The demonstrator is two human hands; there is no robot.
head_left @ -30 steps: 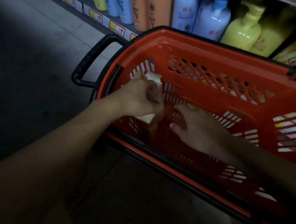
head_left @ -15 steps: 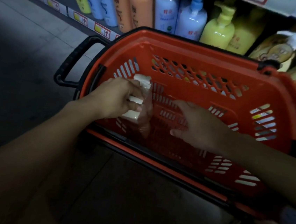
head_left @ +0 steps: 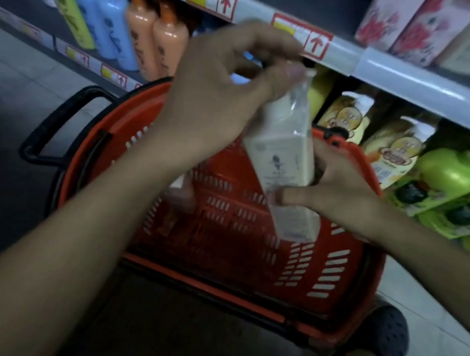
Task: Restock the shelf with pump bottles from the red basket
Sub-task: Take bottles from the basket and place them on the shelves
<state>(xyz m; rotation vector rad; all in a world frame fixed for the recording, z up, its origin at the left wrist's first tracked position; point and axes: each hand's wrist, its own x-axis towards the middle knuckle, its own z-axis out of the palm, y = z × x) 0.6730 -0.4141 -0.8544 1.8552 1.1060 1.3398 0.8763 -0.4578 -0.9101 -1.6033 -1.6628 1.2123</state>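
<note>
Your restocking is partway, by the look of it: the shelf (head_left: 428,91) already carries rows of coloured bottles (head_left: 144,37), while one white pump bottle (head_left: 284,154) is up out of the red basket (head_left: 222,234) and not yet on a shelf. At the left of the basket's floor something pale and blurred (head_left: 178,183) lies half hidden under your forearm; you cannot tell whether it is another bottle, so at least this one placement is left, perhaps more.

Your left hand (head_left: 212,103) is raised over the basket, its fingertips pinching the clear wrapping at the bottle's top, the other fingers curled loosely above. The bottle hangs tilted in the air above the basket, top toward the shelf. Your right hand (head_left: 340,189) grips the bottle's lower body, thumb across its front and fingers wrapped behind.
</note>
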